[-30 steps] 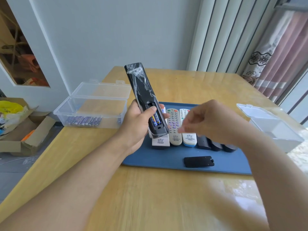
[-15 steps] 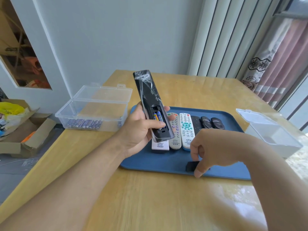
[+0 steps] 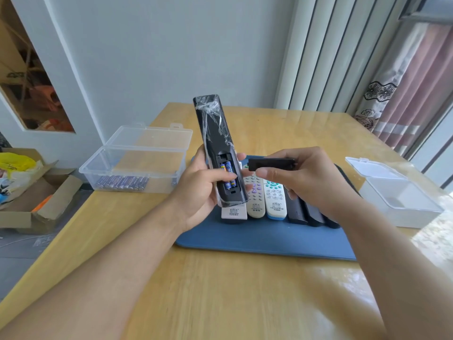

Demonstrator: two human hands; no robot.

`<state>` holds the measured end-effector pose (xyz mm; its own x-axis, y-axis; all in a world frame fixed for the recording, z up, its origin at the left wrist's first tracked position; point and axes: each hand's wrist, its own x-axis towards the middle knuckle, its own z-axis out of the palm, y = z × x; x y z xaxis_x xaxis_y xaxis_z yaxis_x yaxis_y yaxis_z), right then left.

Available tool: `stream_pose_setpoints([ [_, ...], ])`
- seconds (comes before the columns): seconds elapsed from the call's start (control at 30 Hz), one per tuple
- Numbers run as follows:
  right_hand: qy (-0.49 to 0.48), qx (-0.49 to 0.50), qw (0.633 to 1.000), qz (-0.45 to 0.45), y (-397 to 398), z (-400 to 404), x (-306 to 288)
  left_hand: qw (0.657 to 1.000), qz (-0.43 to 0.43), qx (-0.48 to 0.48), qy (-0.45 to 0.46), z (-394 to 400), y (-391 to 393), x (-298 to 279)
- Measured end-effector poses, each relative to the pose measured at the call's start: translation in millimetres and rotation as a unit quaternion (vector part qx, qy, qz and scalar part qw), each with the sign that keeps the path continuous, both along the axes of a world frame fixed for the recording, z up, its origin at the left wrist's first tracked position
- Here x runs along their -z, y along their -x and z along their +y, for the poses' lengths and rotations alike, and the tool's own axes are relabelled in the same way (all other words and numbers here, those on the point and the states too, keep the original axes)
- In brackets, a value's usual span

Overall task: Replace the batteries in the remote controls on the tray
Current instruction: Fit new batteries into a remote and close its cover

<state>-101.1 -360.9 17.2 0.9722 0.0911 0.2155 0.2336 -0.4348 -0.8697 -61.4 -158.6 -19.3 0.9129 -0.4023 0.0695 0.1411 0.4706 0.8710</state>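
Note:
My left hand (image 3: 196, 190) grips a long black remote (image 3: 215, 133) wrapped in clear film, held upright with its back toward me. Its battery bay is uncovered and two blue batteries (image 3: 228, 174) sit inside, my thumb resting across them. My right hand (image 3: 306, 177) pinches the black battery cover (image 3: 270, 163) just right of the bay, apart from the remote. Below, on the blue tray (image 3: 257, 239), lie several remotes: a white one (image 3: 234, 213), two light ones with coloured buttons (image 3: 275, 200) and dark ones (image 3: 297, 212) partly hidden by my right hand.
A clear open box (image 3: 137, 165) holding several blue batteries (image 3: 122, 182) stands at the table's left. A white open box (image 3: 397, 195) sits at the right edge. A cardboard carton (image 3: 36, 192) lies on the floor to the left. Curtains hang at the right.
My right hand picked the black cover off the tray's front and lifted it up beside the open bay. The left hand keeps holding the remote.

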Motion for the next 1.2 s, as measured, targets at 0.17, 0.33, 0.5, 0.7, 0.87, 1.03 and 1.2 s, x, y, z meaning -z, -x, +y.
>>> stream_pose_setpoints([
  [0.17, 0.008, -0.075, 0.997, 0.019, -1.8, 4.2, 6.1, 0.999, 0.032, 0.000, -0.008, 0.2, 1.5, -1.8],
  [0.33, -0.018, -0.098, 0.995, -0.022, 3.1, 13.7, 5.0, 0.999, 0.039, -0.002, -0.018, 0.6, -0.2, -1.1],
  [0.5, -0.052, -0.086, 0.995, -0.019, 3.8, 14.6, 7.0, 0.999, 0.020, 0.000, -0.038, -1.5, 2.0, 1.7],
  [0.7, -0.152, -0.063, 0.985, -0.045, 2.6, 20.6, 10.9, 0.998, 0.007, -0.024, -0.054, -3.8, 5.4, -0.5],
  [0.87, -0.119, -0.037, 0.990, -0.059, 1.2, 23.1, 14.7, 0.998, 0.039, 0.041, 0.002, -0.5, 4.2, -3.0],
  [1.03, -0.113, 0.031, 0.989, -0.089, 0.5, 23.1, 14.7, 0.994, 0.034, 0.101, 0.034, 1.8, 1.8, -1.3],
  [1.2, -0.185, 0.069, 0.974, -0.109, 3.7, 19.4, 3.8, 0.995, 0.022, 0.095, 0.036, 2.2, -0.9, 1.9],
])
